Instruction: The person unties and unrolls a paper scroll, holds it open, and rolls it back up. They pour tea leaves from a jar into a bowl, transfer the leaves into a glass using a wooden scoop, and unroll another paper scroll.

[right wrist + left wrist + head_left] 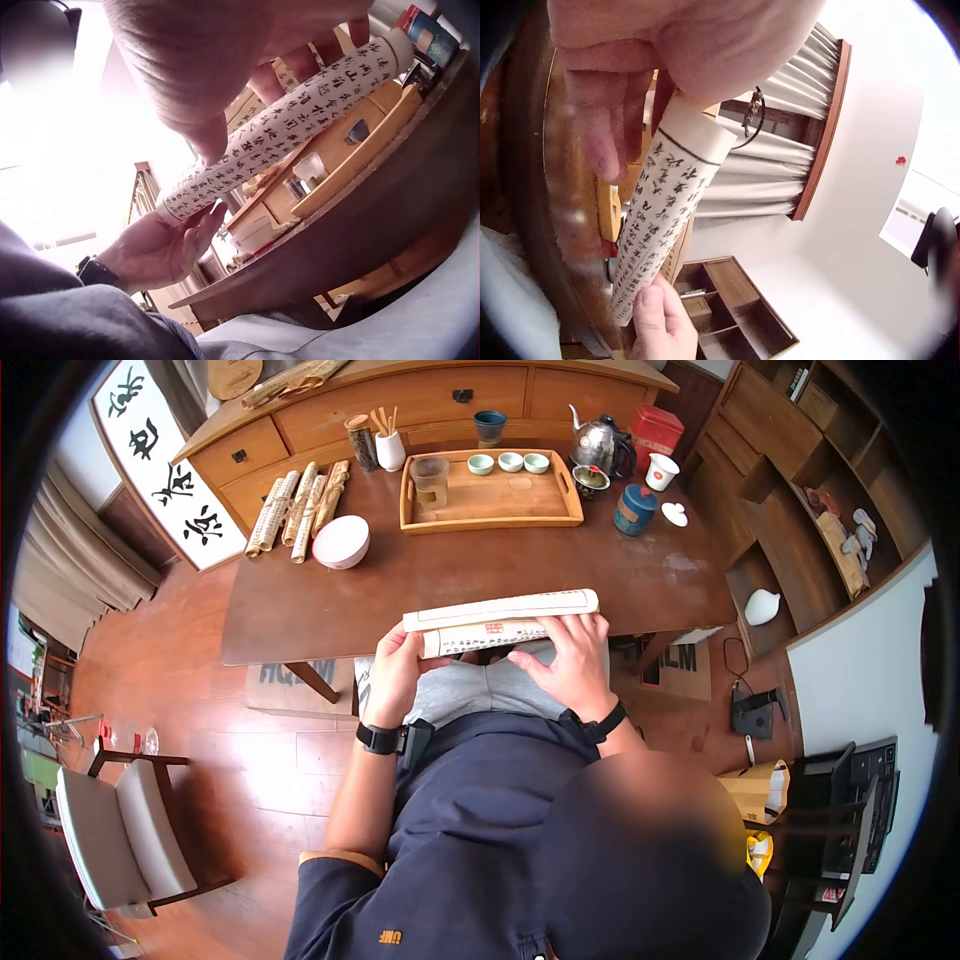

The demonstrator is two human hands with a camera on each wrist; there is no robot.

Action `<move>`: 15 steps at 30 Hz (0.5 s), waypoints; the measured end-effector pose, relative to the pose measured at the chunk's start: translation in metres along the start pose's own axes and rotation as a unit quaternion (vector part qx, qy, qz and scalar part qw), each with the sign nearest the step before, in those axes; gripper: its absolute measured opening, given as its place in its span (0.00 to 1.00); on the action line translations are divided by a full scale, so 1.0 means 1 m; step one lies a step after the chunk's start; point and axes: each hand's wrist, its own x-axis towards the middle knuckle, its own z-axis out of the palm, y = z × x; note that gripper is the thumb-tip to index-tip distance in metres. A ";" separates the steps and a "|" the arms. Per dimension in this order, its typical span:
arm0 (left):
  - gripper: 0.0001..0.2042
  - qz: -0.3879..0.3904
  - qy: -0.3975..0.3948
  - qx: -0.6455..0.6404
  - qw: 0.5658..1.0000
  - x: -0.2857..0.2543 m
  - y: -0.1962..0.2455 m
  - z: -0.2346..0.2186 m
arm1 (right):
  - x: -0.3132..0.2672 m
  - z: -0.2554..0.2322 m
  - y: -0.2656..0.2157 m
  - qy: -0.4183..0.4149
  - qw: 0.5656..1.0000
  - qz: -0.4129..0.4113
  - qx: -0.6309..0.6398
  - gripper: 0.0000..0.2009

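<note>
A partly rolled paper scroll [500, 610] with black writing and a red seal is held level above the lap, by the table's front edge. The left hand [396, 672] grips its left end, thumb on the near side. At the right end the right hand [574, 660] holds it, fingers over the roll and thumb extended along the near side. In the left wrist view the scroll [664, 195] slants down to the right hand [662, 322]. The right wrist view has the scroll [277, 127] between the right hand [217, 67] and the left hand [161, 247].
On the table [450, 575] are several rolled scrolls [300, 510] and a white bowl [341, 542] at left. A wooden tray [490, 520] with cups stands at the back, a kettle [600, 444], blue jar [634, 510] and white cup [661, 472] at right.
</note>
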 end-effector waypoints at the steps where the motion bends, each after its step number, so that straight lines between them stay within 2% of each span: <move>1: 0.14 0.018 0.001 0.012 1.000 0.000 -0.002 0.003 | 0.002 0.001 -0.001 -0.015 1.000 -0.009 -0.002 0.27; 3: 0.14 0.032 -0.009 0.020 0.999 0.001 -0.006 0.008 | 0.008 0.006 -0.002 -0.019 0.999 -0.013 0.027 0.26; 5: 0.15 0.043 -0.027 0.044 0.998 0.005 -0.010 0.011 | 0.015 0.014 0.000 -0.061 0.992 -0.052 0.097 0.24; 6: 0.15 0.042 -0.027 0.045 0.998 0.005 -0.011 0.009 | 0.021 0.013 -0.002 -0.089 0.988 -0.056 0.113 0.19; 8: 0.16 0.018 -0.014 0.141 0.990 0.014 -0.010 0.001 | 0.027 0.026 0.009 -0.088 0.989 -0.086 0.077 0.16; 9: 0.16 0.016 -0.016 0.141 0.990 0.026 -0.008 -0.004 | 0.029 0.033 0.017 -0.093 0.988 -0.114 0.043 0.14; 10: 0.19 0.122 -0.036 0.197 0.972 0.037 -0.008 -0.009 | 0.038 0.033 0.017 -0.069 0.987 -0.130 0.067 0.09; 11: 0.24 0.215 -0.054 0.247 0.943 0.037 -0.016 -0.013 | 0.045 0.030 0.020 -0.125 0.983 -0.126 0.053 0.06; 13: 0.34 0.167 -0.009 0.404 0.899 0.038 0.016 0.003 | 0.064 0.030 0.027 -0.136 0.975 -0.168 0.045 0.03; 14: 0.34 0.205 -0.022 0.448 0.870 0.043 0.025 0.004 | 0.072 0.031 0.032 -0.142 0.968 -0.207 0.003 0.03; 15: 0.34 0.196 -0.024 0.448 0.872 0.046 0.033 0.008 | 0.078 0.035 0.036 -0.117 0.964 -0.239 0.000 0.02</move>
